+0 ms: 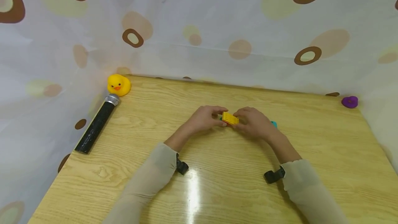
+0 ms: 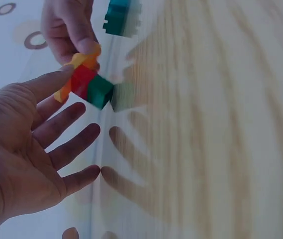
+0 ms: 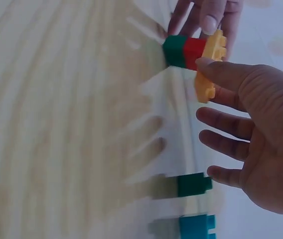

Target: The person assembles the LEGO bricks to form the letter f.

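A small stack of toy building bricks is between my two hands near the middle of the table. It has a long yellow brick [image 1: 230,118] on top, a red brick [image 3: 193,52] under it and a green brick [image 3: 174,51] at the bottom. My left hand [image 1: 203,118] pinches one end of the yellow brick between thumb and index finger, the other fingers spread. From the opposite end, my right hand [image 1: 253,122] pinches the same brick, its remaining fingers held out loosely. The green brick's lower end sits close over the tabletop.
Behind my right hand, a blue brick [image 3: 194,227] and another green brick [image 3: 192,184] stand on the wooden table [image 1: 230,168]. A rubber duck [image 1: 119,85] and a microphone [image 1: 97,123] lie along the left edge. A purple object [image 1: 350,102] sits at the back right corner.
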Tool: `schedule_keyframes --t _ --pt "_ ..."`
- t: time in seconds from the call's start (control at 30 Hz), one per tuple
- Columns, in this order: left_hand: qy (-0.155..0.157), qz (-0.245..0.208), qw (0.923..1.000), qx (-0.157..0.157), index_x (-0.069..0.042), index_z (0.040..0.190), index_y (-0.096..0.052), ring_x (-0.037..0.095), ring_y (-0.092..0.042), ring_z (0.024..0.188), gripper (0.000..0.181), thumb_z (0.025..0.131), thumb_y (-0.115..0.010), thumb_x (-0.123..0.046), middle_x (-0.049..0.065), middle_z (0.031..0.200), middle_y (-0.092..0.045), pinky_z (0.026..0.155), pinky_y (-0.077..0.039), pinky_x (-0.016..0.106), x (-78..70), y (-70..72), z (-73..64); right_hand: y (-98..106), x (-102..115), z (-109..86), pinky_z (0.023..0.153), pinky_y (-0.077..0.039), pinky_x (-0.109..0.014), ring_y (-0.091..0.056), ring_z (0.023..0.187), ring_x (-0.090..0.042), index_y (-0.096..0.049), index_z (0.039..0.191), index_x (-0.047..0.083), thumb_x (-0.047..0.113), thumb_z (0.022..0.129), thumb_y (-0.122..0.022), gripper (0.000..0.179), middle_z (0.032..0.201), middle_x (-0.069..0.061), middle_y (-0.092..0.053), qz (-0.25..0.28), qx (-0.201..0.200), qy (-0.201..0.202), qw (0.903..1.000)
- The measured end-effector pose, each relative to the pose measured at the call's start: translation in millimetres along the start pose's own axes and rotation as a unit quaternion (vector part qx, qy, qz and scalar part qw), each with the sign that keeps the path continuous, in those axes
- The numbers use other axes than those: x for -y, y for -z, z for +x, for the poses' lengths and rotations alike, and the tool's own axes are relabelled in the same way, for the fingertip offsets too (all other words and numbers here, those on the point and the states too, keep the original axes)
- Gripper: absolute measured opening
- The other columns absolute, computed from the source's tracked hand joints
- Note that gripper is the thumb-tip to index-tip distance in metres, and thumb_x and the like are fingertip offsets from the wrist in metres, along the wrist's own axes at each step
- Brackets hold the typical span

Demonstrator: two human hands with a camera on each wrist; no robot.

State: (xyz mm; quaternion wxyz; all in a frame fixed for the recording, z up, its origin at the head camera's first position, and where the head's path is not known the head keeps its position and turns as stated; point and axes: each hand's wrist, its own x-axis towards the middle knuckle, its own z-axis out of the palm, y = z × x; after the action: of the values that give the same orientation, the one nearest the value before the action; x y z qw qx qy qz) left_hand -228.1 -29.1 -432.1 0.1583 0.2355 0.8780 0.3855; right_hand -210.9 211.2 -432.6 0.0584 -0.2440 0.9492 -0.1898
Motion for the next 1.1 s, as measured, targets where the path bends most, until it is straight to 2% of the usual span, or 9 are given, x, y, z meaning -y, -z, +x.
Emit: schedule_keyframes --t 0.23,0.37,0.47,0.57,0.7,0.83,1.0,1.1 --pt "-0.004 -0.036 0.9994 0.000 -0.021 0.142 -0.061 0.019 -0.064 0.124 0.053 0.092 -0.076 -0.033 -0.002 0.144 -0.062 0.102 -0.053 0.037 3.2 2.6 -1.7 7 12 2.4 0.103 -0.047 -0.058 -0.059 0.126 -0.039 -0.068 0.129 0.006 0.029 0.096 -0.072 0.040 0.131 -0.017 -0.067 0.048 -0.016 -0.005 0.9987" --pt "-0.008 -0.026 0.9996 0.000 -0.022 0.138 -0.065 0.013 -0.063 0.094 0.050 0.092 -0.077 -0.035 -0.001 0.114 -0.073 0.081 -0.052 0.029 3.7 -0.4 0.0 2 13 2.4 0.102 -0.048 -0.057 -0.060 0.124 -0.037 -0.068 0.130 0.008 0.028 0.097 -0.071 0.039 0.130 -0.014 -0.068 0.072 -0.005 -0.016 0.9973" --pt "-0.008 -0.021 0.9997 -0.003 -0.022 0.135 -0.067 0.013 -0.052 0.073 0.047 0.091 -0.077 -0.035 -0.001 0.089 -0.069 0.066 -0.043 0.026 4.1 -1.7 1.0 -1 13 2.2 0.101 -0.049 -0.056 -0.061 0.122 -0.035 -0.068 0.130 0.009 0.028 0.098 -0.070 0.037 0.129 -0.012 -0.069 0.073 -0.007 -0.017 0.9972" --pt "-0.004 -0.021 0.9998 -0.004 -0.022 0.134 -0.068 0.010 -0.048 0.066 0.046 0.091 -0.077 -0.035 -0.003 0.082 -0.067 0.061 -0.040 0.023 4.6 -2.2 1.6 -1 13 1.7 0.100 -0.050 -0.056 -0.062 0.121 -0.035 -0.068 0.130 0.009 0.028 0.097 -0.070 0.038 0.129 -0.012 -0.069 0.070 -0.013 -0.014 0.9974" --pt "-0.003 -0.014 0.9999 -0.004 -0.022 0.135 -0.067 0.010 -0.050 0.063 0.046 0.091 -0.077 -0.035 -0.004 0.083 -0.070 0.058 -0.041 0.023 5.8 -2.8 2.1 3 11 -2.9 0.100 -0.050 -0.057 -0.062 0.122 -0.038 -0.062 0.138 0.009 0.033 0.098 -0.068 0.047 0.129 -0.015 -0.069 0.070 -0.015 -0.023 0.9972" --pt "0.001 -0.001 1.0000 -0.005 -0.023 0.136 -0.067 0.011 -0.054 0.065 0.048 0.091 -0.077 -0.036 -0.005 0.089 -0.073 0.059 -0.044 0.023 6.1 -2.9 2.8 15 2 -12.8 0.099 -0.049 -0.060 -0.062 0.121 -0.039 -0.056 0.146 0.011 0.041 0.100 -0.065 0.056 0.132 -0.016 -0.067 0.089 -0.020 -0.055 0.9943" --pt "0.010 0.016 0.9998 -0.007 -0.025 0.136 -0.067 0.010 -0.058 0.070 0.048 0.090 -0.078 -0.036 -0.005 0.099 -0.075 0.062 -0.046 0.023 4.0 -2.4 3.5 31 -19 -29.1 0.102 -0.045 -0.064 -0.057 0.126 -0.043 -0.055 0.146 0.010 0.046 0.100 -0.062 0.058 0.135 -0.019 -0.065 0.091 -0.032 -0.076 0.9924" --pt "0.015 0.021 0.9997 -0.004 -0.026 0.135 -0.067 0.011 -0.059 0.069 0.047 0.090 -0.078 -0.036 -0.006 0.099 -0.075 0.060 -0.045 0.023 2.4 -1.6 4.2 37 -33 -38.7 0.104 -0.042 -0.065 -0.051 0.133 -0.045 -0.055 0.146 0.010 0.047 0.100 -0.062 0.060 0.138 -0.019 -0.063 0.088 -0.031 -0.091 0.9914"
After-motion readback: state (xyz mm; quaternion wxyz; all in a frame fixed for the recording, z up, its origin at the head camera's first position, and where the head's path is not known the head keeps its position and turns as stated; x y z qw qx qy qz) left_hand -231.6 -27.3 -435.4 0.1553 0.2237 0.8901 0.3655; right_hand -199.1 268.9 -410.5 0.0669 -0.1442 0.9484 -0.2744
